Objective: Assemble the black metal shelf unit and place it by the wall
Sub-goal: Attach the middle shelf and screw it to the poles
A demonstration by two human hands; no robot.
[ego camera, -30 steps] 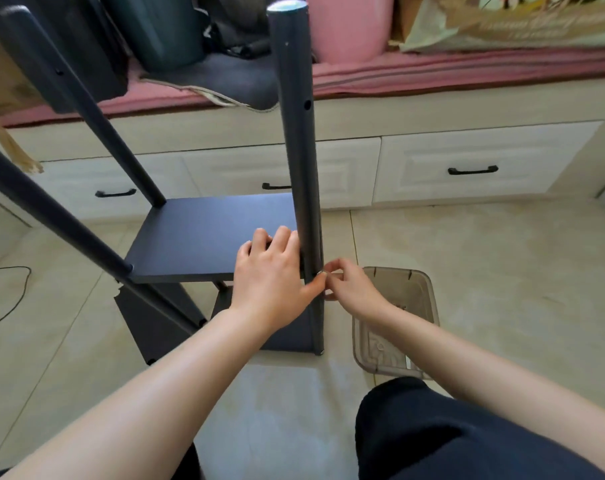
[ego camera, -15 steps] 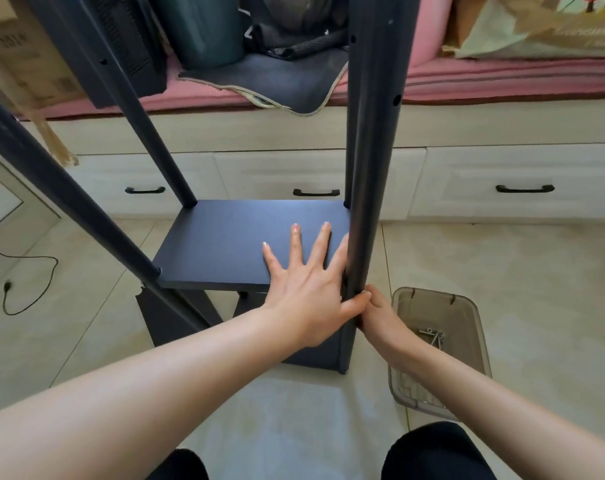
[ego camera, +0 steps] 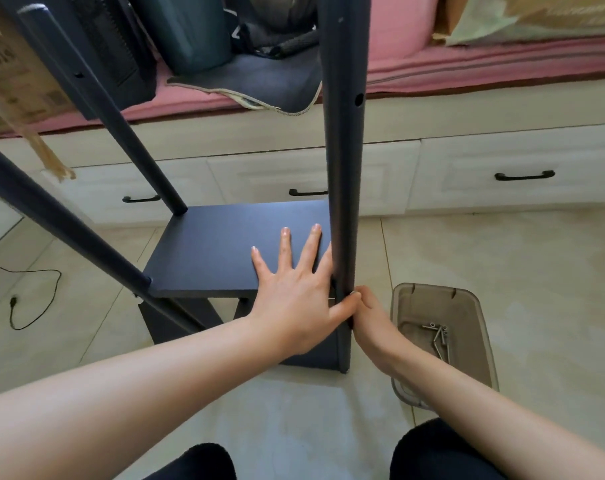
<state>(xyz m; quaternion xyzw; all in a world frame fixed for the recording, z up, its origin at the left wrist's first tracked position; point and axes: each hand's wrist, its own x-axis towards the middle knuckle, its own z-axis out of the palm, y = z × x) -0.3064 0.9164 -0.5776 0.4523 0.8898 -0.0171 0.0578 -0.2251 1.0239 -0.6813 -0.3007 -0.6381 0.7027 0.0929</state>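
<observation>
Shelf board (ego camera: 225,244) sits between the posts — plastic tray (ego camera: 467,306) right of the near post (ego camera: 344,168), screws (ego camera: 439,336) inside.

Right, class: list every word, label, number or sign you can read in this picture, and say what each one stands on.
"2018", partly legible and seen at a slant: printed on the brown cardboard box at the upper left.
Barcode-style label and small print lower on the same box: too blurred to read.
Pale printed bag at the upper right: faint lettering, unreadable.
Black metal shelf board and black metal post: no text.

single head cam, wide-angle, looks forward and down, close over the shelf (ego camera: 231,247) and floor (ego camera: 502,271); drawers (ego camera: 512,174) behind.
</observation>
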